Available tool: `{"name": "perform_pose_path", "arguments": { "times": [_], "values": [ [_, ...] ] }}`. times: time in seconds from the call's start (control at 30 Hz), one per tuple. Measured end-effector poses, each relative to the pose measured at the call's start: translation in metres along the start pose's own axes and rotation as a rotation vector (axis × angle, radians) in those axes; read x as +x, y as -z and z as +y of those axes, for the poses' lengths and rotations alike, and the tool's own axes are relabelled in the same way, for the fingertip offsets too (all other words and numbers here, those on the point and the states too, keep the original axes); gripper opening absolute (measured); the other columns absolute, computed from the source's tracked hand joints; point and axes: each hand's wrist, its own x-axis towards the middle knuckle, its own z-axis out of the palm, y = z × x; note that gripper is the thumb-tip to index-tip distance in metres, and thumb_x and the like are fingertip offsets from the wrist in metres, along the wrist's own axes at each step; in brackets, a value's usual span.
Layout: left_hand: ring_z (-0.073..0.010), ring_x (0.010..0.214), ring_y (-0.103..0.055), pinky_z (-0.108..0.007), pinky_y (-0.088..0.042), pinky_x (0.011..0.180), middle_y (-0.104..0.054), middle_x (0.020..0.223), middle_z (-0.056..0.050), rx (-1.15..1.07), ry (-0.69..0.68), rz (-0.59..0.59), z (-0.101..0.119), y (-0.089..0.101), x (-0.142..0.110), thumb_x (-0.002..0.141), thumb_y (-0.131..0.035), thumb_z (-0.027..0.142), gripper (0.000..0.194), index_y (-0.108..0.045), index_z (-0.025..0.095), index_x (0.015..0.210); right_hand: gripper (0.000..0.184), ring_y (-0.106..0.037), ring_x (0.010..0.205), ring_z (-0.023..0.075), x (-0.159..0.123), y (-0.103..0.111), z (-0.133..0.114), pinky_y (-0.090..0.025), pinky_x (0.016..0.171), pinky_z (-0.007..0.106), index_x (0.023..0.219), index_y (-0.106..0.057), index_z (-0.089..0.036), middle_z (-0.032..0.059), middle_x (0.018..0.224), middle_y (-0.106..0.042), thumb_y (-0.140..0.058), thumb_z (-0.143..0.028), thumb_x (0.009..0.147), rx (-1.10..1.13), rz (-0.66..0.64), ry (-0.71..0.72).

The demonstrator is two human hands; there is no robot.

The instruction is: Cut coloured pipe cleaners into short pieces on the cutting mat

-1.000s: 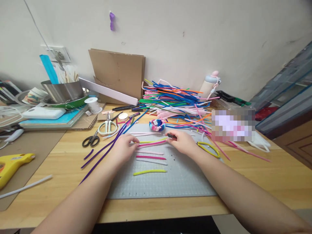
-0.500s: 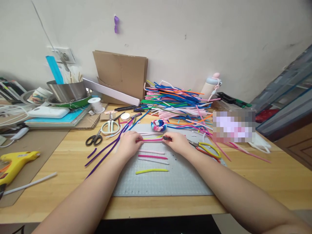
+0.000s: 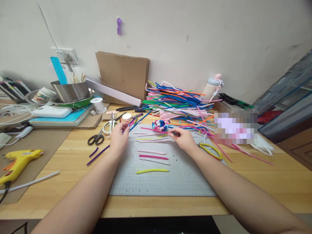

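My right hand (image 3: 184, 139) is closed over the cutting mat (image 3: 156, 186). It pinches a thin pink pipe cleaner (image 3: 153, 129) that points left, and a small dark tool (image 3: 175, 133), its kind unclear, sticks out of the fingers. To the left, my left hand (image 3: 120, 137) reaches over the purple pipe cleaners (image 3: 103, 151), thumb and forefinger apart; its other fingers are hidden. Between the hands lie short cut pieces: a pink strip (image 3: 154, 157), a yellow strip (image 3: 152, 171) and several pale ones. A braided multicoloured ring (image 3: 160, 125) sits just beyond the pink pipe cleaner.
A heap of pipe cleaners (image 3: 180, 97) lies by the wall. Yellow-handled pliers (image 3: 211, 151) rest beside my right forearm. Black scissors (image 3: 96, 139) and white-handled scissors (image 3: 110, 126) lie left, past them a yellow glue gun (image 3: 20, 162). Cardboard (image 3: 123, 76) leans at the back.
My left hand has let go of the pink pipe cleaner and moved left to the purple ones. My right hand keeps the pink one, now further back. The view has shifted slightly.
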Motion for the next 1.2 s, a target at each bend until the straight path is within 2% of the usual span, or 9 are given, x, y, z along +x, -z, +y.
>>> {"name": "perform_pose_path", "arguments": {
  "times": [0.2, 0.33, 0.47, 0.6, 0.8, 0.93, 1.0, 1.1, 1.2],
  "values": [
    [-0.0209, 0.091, -0.059, -0.034, -0.044, 0.086, -0.067, 0.088, -0.003, -0.020, -0.163, -0.156, 0.010, -0.007, -0.004, 0.075, -0.061, 0.027, 0.010, -0.068, 0.021, 0.079, 0.026, -0.049, 0.056, 0.0142, 0.000, 0.008, -0.003, -0.037, 0.054, 0.025, 0.079, -0.067, -0.016, 0.0009, 0.061, -0.058, -0.059, -0.040, 0.075, 0.110, 0.134, -0.032],
    [-0.0220, 0.091, -0.059, -0.036, -0.045, 0.085, -0.066, 0.090, -0.004, -0.001, -0.256, -0.248, 0.032, -0.021, 0.004, 0.074, -0.062, 0.023, 0.012, -0.069, 0.021, 0.084, 0.026, -0.045, 0.054, 0.0128, 0.002, 0.010, -0.002, -0.036, 0.052, 0.025, 0.077, -0.065, -0.016, 0.0006, 0.060, -0.056, -0.059, -0.041, 0.074, 0.189, 0.213, -0.069],
    [-0.0205, 0.099, -0.057, -0.032, -0.044, 0.087, -0.061, 0.109, -0.005, 0.006, -0.387, -0.304, 0.054, -0.039, 0.020, 0.075, -0.063, 0.022, 0.031, -0.064, 0.024, 0.106, 0.026, -0.041, 0.052, 0.0116, 0.004, 0.010, 0.002, -0.033, 0.050, 0.024, 0.077, -0.063, -0.016, -0.0011, 0.059, -0.051, -0.059, -0.042, 0.074, 0.263, 0.267, -0.103],
    [-0.0176, 0.091, -0.059, -0.027, -0.045, 0.080, -0.063, 0.099, -0.004, 0.018, -0.477, -0.377, 0.070, -0.059, 0.034, 0.080, -0.058, 0.025, 0.014, -0.068, 0.023, 0.090, 0.025, -0.038, 0.050, 0.0107, 0.005, 0.011, 0.002, -0.031, 0.048, 0.024, 0.076, -0.061, -0.016, -0.0029, 0.056, -0.046, -0.059, -0.042, 0.075, 0.312, 0.275, -0.119],
    [-0.0207, 0.090, -0.059, -0.029, -0.044, 0.079, -0.063, 0.095, -0.006, 0.093, -0.398, -0.344, 0.073, -0.072, 0.056, 0.082, -0.054, 0.025, 0.013, -0.067, 0.020, 0.080, 0.025, -0.037, 0.049, 0.0109, 0.006, 0.015, -0.001, -0.031, 0.047, 0.024, 0.077, -0.059, -0.017, -0.0034, 0.055, -0.044, -0.055, -0.042, 0.077, 0.299, 0.248, -0.133],
    [-0.0209, 0.097, -0.059, -0.030, -0.044, 0.081, -0.060, 0.111, -0.006, 0.141, -0.279, -0.278, 0.068, -0.061, 0.060, 0.081, -0.055, 0.025, 0.021, -0.063, 0.023, 0.100, 0.026, -0.043, 0.051, 0.0123, 0.009, 0.017, 0.003, -0.034, 0.049, 0.024, 0.074, -0.060, -0.017, -0.0014, 0.057, -0.049, -0.054, -0.042, 0.075, 0.224, 0.173, -0.132],
    [-0.0218, 0.092, -0.060, -0.032, -0.045, 0.077, -0.062, 0.105, -0.008, 0.172, -0.183, -0.244, 0.063, -0.051, 0.057, 0.081, -0.054, 0.026, 0.024, -0.061, 0.022, 0.103, 0.024, -0.048, 0.055, 0.0140, 0.010, 0.016, 0.005, -0.037, 0.052, 0.025, 0.072, -0.061, -0.017, 0.0006, 0.060, -0.056, -0.055, -0.040, 0.074, 0.167, 0.113, -0.128],
    [-0.0198, 0.068, -0.060, -0.030, -0.044, 0.064, -0.065, 0.074, -0.003, 0.210, -0.094, -0.330, 0.049, -0.036, 0.046, 0.072, -0.063, 0.029, 0.011, -0.066, 0.021, 0.080, 0.017, -0.055, 0.061, 0.0164, 0.010, 0.013, 0.008, -0.038, 0.056, 0.025, 0.071, -0.064, -0.019, 0.0018, 0.065, -0.063, -0.057, -0.035, 0.073, 0.071, 0.013, -0.118],
    [-0.0180, 0.061, -0.059, -0.027, -0.042, 0.058, -0.065, 0.066, -0.001, 0.230, -0.107, -0.440, 0.035, -0.028, 0.035, 0.065, -0.068, 0.028, 0.006, -0.066, 0.023, 0.063, 0.013, -0.057, 0.062, 0.0171, 0.008, 0.007, 0.009, -0.037, 0.057, 0.025, 0.073, -0.067, -0.022, 0.0013, 0.068, -0.066, -0.058, -0.031, 0.073, -0.014, -0.057, -0.115]
  ]
}}
